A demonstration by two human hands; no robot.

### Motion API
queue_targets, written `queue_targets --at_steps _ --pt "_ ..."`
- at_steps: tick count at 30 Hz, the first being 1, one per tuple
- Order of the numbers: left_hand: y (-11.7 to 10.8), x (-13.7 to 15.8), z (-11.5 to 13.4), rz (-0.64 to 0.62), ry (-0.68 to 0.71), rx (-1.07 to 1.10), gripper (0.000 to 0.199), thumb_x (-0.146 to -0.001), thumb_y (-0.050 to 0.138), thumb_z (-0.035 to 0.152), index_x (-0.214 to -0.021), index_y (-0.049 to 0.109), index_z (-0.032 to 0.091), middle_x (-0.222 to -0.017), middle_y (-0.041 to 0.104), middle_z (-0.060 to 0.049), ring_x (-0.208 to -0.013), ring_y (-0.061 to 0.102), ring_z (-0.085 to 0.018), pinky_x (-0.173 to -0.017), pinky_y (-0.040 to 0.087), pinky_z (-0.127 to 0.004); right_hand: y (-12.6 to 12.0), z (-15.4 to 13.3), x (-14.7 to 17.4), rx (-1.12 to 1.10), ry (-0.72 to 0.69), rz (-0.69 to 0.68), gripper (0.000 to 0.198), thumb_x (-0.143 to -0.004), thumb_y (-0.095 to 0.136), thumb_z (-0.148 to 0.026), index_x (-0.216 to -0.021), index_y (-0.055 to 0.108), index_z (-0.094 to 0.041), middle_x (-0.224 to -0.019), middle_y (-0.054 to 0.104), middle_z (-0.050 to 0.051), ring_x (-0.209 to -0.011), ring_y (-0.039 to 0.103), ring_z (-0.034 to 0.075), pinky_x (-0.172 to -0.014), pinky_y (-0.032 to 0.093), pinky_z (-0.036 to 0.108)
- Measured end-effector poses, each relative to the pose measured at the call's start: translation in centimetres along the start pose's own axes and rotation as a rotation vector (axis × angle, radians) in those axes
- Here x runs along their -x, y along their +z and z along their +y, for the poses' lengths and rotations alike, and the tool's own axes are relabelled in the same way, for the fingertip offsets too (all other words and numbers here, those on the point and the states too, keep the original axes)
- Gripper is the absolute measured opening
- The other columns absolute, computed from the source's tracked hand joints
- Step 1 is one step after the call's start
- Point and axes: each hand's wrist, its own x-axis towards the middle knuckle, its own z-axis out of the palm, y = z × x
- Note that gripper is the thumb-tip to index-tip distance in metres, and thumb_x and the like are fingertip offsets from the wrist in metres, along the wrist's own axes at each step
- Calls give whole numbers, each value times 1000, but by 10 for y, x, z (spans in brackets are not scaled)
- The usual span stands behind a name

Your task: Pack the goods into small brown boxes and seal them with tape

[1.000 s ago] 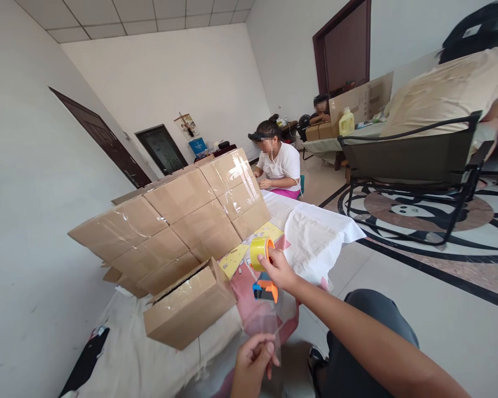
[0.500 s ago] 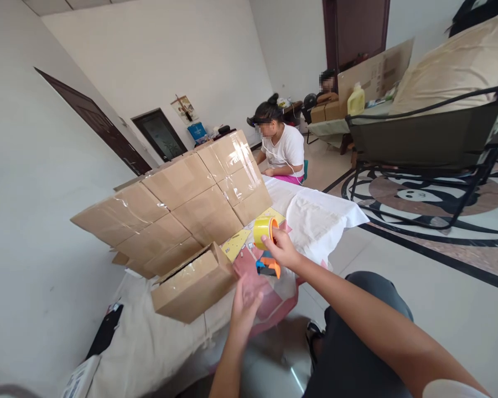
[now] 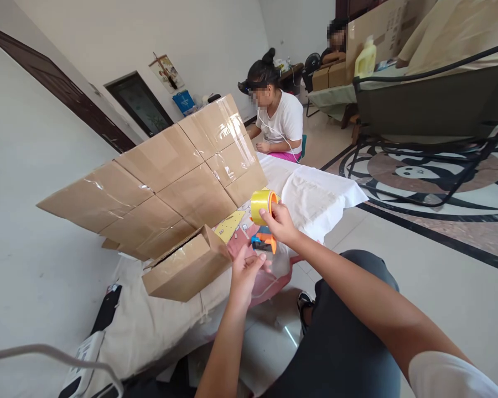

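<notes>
My right hand grips a tape dispenser with a roll of yellow tape on an orange hub. Its cutter end, in orange, blue and black, hangs just under the roll. My left hand is raised close below that cutter end, thumb and fingers partly bent and apart. I cannot make out any tape between its fingers. Left of both hands, a small cardboard box lies on the cloth-covered table, in front of a wall of stacked, taped cardboard boxes.
Across the table sits a person in a white shirt; another person is farther back. A folding cot bearing a yellow-green jug stands at right. A pale cable crosses the lower left.
My left hand has risen closer to the dispenser's cutter end, its fingers more bent. My right hand still holds the dispenser, slightly higher in view. The view has shifted a little.
</notes>
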Motion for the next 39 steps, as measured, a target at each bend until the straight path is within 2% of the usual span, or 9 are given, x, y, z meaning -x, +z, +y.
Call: queue_targets --at_steps 2,6,12,15,17,20,26,30,39 --pt "-4 5 4 25 20 -15 86 -75 81 45 -146 48 12 -67 71 -1 -54 65 -14 -63 56 -29 -2 -1 0 17 -50 -14 46 -94 45 -54 -62 35 -22 -56 35 -4 -54 34 11 -58 30 29" --pt "-11 16 11 70 36 -50 77 -74 81 48 -138 56 12 -68 72 -2 -49 61 -12 -53 52 -24 -7 -5 1 90 -128 -68 43 -94 45 -49 -61 34 -23 -56 37 -2 -57 36 13 -61 29 30" --pt "-14 26 9 108 46 -81 72 -74 81 49 -132 56 14 -70 73 -2 -45 58 -11 -47 49 -23 -6 -8 6 112 -124 -108 42 -94 42 -48 -61 36 -23 -57 40 -1 -59 39 14 -63 30 31" --pt "-10 34 8 162 69 -110 55 -74 80 50 -111 58 16 -69 73 -2 -43 59 -11 -49 51 -25 -5 -7 7 102 -132 -114 41 -94 42 -46 -61 38 -23 -57 42 0 -59 40 15 -63 31 32" --pt "-7 41 9 209 112 -140 45 -75 80 50 -95 54 19 -70 74 -3 -43 60 -13 -50 51 -25 -4 -7 7 101 -142 -122 42 -95 43 -47 -61 39 -23 -58 43 0 -59 40 15 -63 31 32" --pt "-4 48 11 245 163 -181 42 -77 79 49 -88 49 21 -74 76 -3 -46 64 -14 -52 51 -25 -3 -7 7 85 -134 -134 44 -95 42 -51 -62 38 -23 -58 43 0 -59 40 15 -62 32 31" --pt "-5 34 2 196 61 -103 49 -72 81 52 -90 48 21 -68 73 -1 -41 57 -11 -48 48 -24 -1 -11 7 29 -42 -53 50 -95 41 -57 -60 31 -22 -54 33 -4 -53 29 11 -58 29 28" --pt "-4 25 -7 164 1 -49 53 -68 82 57 -86 48 20 -71 74 -3 -42 55 -10 -45 45 -22 0 -12 9 -5 -19 -48 50 -94 41 -57 -59 29 -23 -53 30 -4 -53 28 10 -55 27 28" --pt "0 18 -14 146 7 -7 50 -67 82 57 -81 53 18 -72 74 -4 -46 59 -10 -46 44 -21 6 -8 13 -106 47 -40 53 -94 43 -62 -61 29 -22 -56 29 -4 -54 28 10 -52 24 27"
